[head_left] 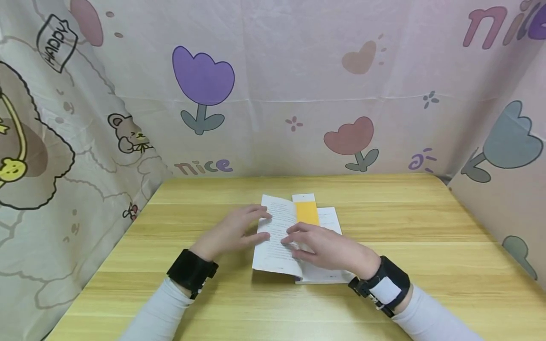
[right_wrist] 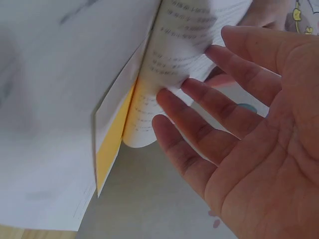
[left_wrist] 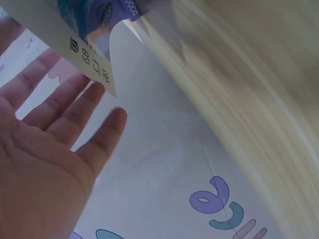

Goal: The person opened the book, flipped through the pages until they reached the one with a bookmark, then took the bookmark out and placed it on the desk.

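Note:
An open book (head_left: 273, 253) lies near the middle of the table, its left side lifted off the wood. A yellow bookmark (head_left: 306, 212) with a white top end lies at the fold over the right page, its upper end sticking out past the book. My left hand (head_left: 239, 229) touches the left page near its outer edge, fingers spread; part of the printed cover (left_wrist: 67, 35) shows beside these fingers in the left wrist view. The fingertips of my right hand (head_left: 326, 246) rest on the left page close to the fold, fingers fairly straight, covering the bookmark's lower part.
The light wooden table (head_left: 405, 222) runs back to a patterned cloth (head_left: 273, 85) hung behind it and along both sides. Each wrist wears a black band; the right band (head_left: 386, 286) carries a white patch.

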Available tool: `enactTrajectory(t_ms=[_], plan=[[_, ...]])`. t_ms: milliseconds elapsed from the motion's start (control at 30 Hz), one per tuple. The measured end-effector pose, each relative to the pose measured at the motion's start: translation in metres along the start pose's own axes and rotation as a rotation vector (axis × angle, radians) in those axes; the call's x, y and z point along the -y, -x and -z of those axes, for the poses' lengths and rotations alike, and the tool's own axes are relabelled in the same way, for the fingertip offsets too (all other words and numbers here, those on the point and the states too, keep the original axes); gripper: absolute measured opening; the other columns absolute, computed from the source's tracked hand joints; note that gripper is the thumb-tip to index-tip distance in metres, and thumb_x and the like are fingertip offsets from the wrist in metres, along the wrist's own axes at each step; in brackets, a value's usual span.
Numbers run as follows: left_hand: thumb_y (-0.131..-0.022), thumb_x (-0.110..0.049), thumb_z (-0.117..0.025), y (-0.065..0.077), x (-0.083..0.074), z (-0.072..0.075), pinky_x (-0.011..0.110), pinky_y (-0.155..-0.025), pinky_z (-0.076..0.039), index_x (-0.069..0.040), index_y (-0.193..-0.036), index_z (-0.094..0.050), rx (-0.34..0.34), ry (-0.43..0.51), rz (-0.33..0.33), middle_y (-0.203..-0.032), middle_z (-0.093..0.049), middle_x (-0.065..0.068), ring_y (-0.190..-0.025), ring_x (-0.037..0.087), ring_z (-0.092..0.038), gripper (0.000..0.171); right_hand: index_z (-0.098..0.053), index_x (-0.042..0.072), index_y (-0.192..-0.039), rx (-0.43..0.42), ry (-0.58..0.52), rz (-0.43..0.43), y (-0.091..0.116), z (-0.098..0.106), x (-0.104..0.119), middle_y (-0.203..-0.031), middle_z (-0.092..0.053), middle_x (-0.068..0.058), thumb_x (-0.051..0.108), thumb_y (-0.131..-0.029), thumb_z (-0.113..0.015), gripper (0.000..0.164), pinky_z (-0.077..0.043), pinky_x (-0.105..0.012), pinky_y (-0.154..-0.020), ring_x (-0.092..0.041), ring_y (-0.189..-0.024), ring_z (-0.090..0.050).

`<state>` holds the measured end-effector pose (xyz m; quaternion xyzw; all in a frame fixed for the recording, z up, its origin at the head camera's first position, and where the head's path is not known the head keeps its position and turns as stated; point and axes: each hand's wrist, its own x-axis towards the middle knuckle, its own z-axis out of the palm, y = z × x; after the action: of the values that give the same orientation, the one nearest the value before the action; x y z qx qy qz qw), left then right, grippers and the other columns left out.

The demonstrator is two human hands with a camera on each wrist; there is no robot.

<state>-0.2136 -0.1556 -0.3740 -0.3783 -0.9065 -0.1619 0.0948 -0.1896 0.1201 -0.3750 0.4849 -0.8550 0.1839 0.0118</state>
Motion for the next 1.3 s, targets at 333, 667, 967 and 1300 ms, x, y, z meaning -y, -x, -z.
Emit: enactTrajectory(t_ms=[333,667,967,1300], plan=[[-0.092,-0.048,-0.059,0.004,-0.007,-0.011,0.039,-0.102,-0.037,-0.018,-0.132,-0.059,0.1,0.011,0.02,-0.141,-0.048,0.008,-0.128,0.022,-0.042,0.05,-0.066,0.015,-0.126,0.022,0.062,0.045,-0.003,-0.001,0.009,-0.136,-0.053,-0.01,0.023,-0.095,-0.061,0.031,-0.046,-0.033,-0.094,-0.021,-0.118,-0.052],[-0.092,-0.043,-0.062,0.007,-0.006,-0.015,0.039,-0.1,-0.039,-0.017,-0.137,-0.055,0.166,0.047,0.048,-0.142,-0.047,0.01,-0.127,0.023,-0.044,0.053,-0.067,0.013,-0.122,0.062,-0.026,0.012,-0.004,-0.003,0.01,-0.138,-0.051,-0.01,0.023,-0.097,-0.058,0.028,-0.044,-0.029,-0.095,-0.016,-0.118,-0.053],[-0.087,-0.05,-0.065,0.008,-0.003,-0.015,0.039,-0.102,-0.037,-0.016,-0.134,-0.057,0.192,0.073,0.08,-0.137,-0.052,0.001,-0.125,0.019,-0.045,0.059,-0.068,0.013,-0.119,0.052,-0.038,0.039,-0.005,-0.006,0.011,-0.139,-0.049,-0.013,0.023,-0.097,-0.058,0.027,-0.042,-0.032,-0.098,-0.019,-0.122,-0.05],[-0.085,-0.051,-0.066,0.007,0.0,-0.022,0.037,-0.101,-0.038,-0.017,-0.136,-0.054,0.213,0.118,0.064,-0.135,-0.053,-0.002,-0.123,0.016,-0.046,0.063,-0.068,0.016,-0.118,0.065,-0.064,0.005,-0.002,-0.003,0.009,-0.137,-0.051,-0.009,0.026,-0.097,-0.058,0.025,-0.044,-0.031,-0.096,-0.017,-0.119,-0.051]])
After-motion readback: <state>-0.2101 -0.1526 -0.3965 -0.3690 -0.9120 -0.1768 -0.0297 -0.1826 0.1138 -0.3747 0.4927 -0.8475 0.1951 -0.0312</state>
